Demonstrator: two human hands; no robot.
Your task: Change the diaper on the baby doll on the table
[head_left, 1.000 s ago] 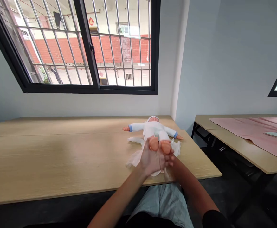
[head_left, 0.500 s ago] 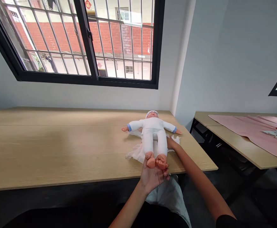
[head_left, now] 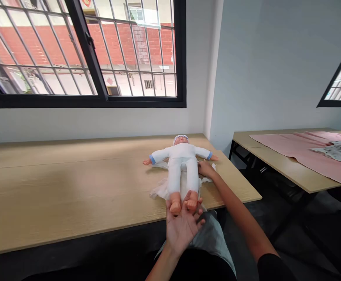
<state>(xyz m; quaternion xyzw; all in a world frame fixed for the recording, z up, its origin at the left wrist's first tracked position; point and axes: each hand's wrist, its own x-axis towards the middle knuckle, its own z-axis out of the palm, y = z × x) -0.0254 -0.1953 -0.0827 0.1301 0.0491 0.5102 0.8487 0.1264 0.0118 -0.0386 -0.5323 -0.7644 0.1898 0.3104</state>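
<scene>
Doll (head_left: 182, 151) being supported by worktop (head_left: 71, 187) below barred window (head_left: 90, 47)

Feet (head_left: 175, 207) are being held by left hand (head_left: 182, 227); state of right hand (head_left: 206, 169) is being obscured.

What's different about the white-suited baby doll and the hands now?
The legs of the white-suited baby doll came down, toward the person. The right hand moved forward from its peach-coloured feet to beside its thigh. The left hand stayed at the feet.

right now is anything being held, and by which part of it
The left hand holds the doll by its feet, palm up. The right hand is beside its thigh, partly hidden, so any grip there cannot be told.
</scene>
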